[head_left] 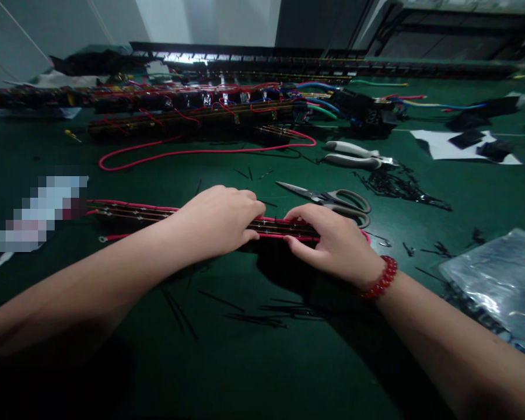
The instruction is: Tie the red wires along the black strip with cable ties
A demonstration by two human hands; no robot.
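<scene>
A long, narrow bar with brass-coloured rails lies across the green table, red cable running along both its sides. My left hand is closed over the bar's middle, thumb on the near side and fingers on the far side. Farther right, my right hand grips the same bar between thumb and fingers near its right end. A ring-shaped metal lug ends the red cable at the lower left. Just behind my right hand lie scissors, partly covered by it.
Grey-handled cutters lie beyond the scissors, beside black offcuts. Loose black cable ties are scattered in front. A clear plastic bag lies at the right. Several wired bars fill the back, with a red cable loop before them.
</scene>
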